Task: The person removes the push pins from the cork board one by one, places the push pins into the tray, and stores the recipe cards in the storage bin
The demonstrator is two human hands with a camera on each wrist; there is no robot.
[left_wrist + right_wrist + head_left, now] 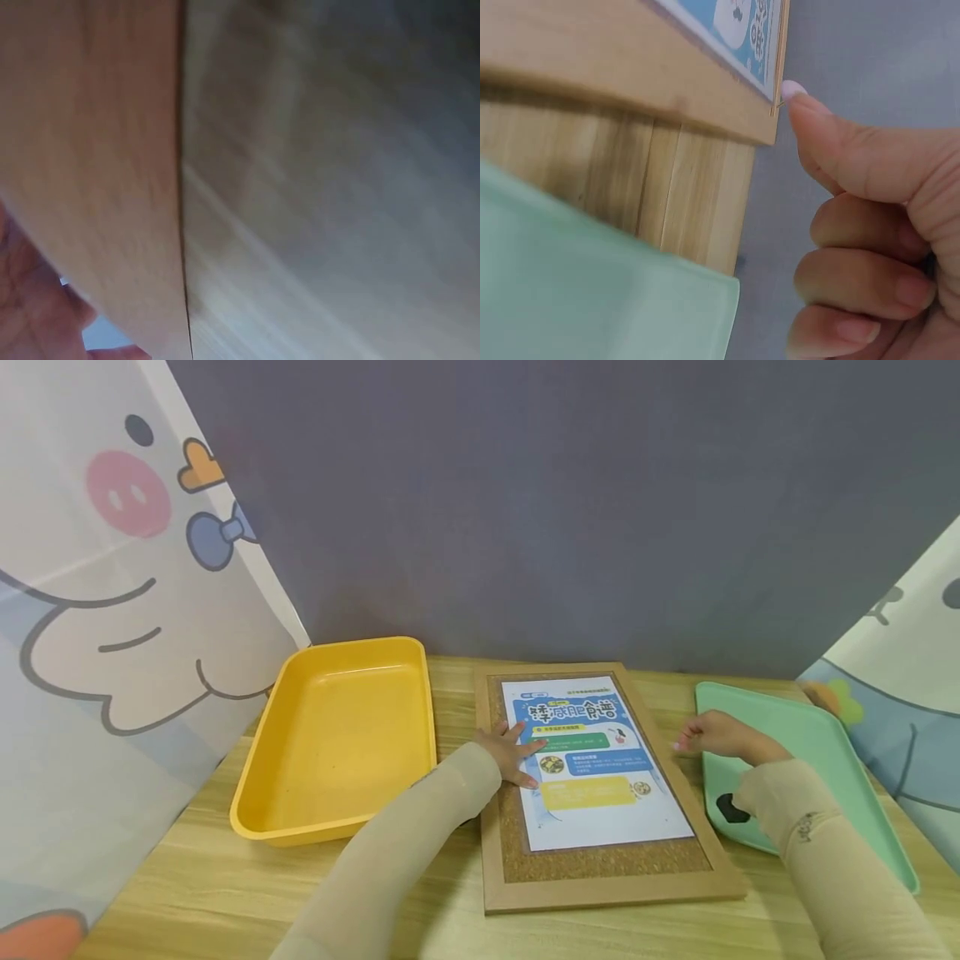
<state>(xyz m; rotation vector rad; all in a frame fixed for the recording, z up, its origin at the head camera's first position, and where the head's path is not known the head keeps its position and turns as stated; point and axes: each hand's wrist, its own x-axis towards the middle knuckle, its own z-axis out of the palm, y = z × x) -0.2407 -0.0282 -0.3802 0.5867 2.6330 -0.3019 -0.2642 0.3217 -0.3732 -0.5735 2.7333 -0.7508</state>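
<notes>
A printed paper sheet [592, 814] with coloured text boxes lies on a wood-framed cork board [600, 864]. My left hand [512, 753] rests on the sheet's left edge, fingers spread. In the left wrist view, part of the left hand [37, 300] shows beside the wooden frame [97, 150]. Between thumb and index finger, my right hand [718, 737] pinches a pale-headed push pin [793, 90], its thin metal point showing. The other fingers [855, 281] are curled in. That hand is to the right of the board, above the near-left part of a green tray [795, 727].
A deep yellow tray [251, 768] stands left of the board on the wood-grain table [195, 885]. A small black object [731, 808] lies in the green tray, beside the right wrist. Behind the table rises a grey panel [555, 510], with cartoon-printed sheets [67, 552] at the sides.
</notes>
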